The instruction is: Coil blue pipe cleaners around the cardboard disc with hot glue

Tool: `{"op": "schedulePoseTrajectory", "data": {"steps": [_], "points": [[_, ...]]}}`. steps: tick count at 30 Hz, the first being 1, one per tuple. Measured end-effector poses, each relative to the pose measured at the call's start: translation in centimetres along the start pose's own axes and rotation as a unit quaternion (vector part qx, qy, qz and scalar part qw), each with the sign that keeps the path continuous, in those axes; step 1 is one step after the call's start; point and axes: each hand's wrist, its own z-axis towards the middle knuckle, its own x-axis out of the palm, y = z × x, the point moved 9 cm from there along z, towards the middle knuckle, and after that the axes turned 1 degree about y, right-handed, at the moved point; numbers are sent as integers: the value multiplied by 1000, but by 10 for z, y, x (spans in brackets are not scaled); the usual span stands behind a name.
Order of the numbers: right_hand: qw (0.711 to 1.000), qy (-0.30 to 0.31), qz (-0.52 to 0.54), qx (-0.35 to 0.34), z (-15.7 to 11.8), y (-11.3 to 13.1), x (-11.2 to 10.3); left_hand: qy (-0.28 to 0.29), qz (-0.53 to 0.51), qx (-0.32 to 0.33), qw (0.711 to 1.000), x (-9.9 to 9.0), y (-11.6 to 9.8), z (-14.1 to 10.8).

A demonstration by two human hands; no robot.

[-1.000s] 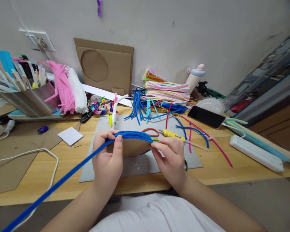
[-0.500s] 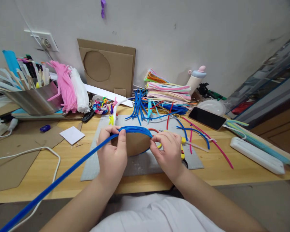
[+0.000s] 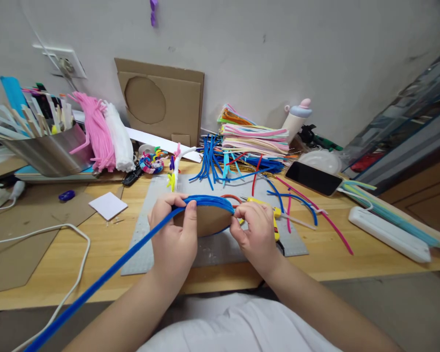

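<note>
A round cardboard disc is held up above the grey mat, blue fuzzy pipe cleaner lying in rows along its upper rim. My left hand is closed on the disc's left side, thumb in front and fingers over the top edge. From under that thumb a long loose end of blue pipe cleaner runs down to the lower left. My right hand pinches at the disc's right edge, where the blue rows end; its fingertips hide the exact spot. Behind it, a yellow glue gun lies partly covered.
A grey cutting mat lies beneath the hands. Bundles of pipe cleaners, a phone and a white power strip are behind and right. Left are a metal bin of sticks, a white cable and flat cardboard.
Both hands and the disc have shifted slightly right and down. The loose blue end has swung a little to the right with them. Both hands keep their grip.
</note>
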Motion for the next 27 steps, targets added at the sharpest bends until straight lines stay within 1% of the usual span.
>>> {"op": "schedulePoseTrajectory", "data": {"steps": [7,14,19,21,24,27], "points": [[1000,12,7,13,-3,-3,0,-1,0,8,1000,0,-2,0],[1000,-2,18,13,-6,-6,-3,-2,-7,8,1000,0,-2,0],[999,7,39,15,-9,-3,-3,-1,-9,10,1000,-1,-3,0],[998,0,55,11,-11,-1,-5,-2,-7,10,1000,-1,-3,0],[997,-29,74,-1,-13,1,-9,-1,-9,8,1000,-1,-2,0],[997,-37,61,-4,-12,0,-9,-2,-6,6,1000,-1,-2,0]]}}
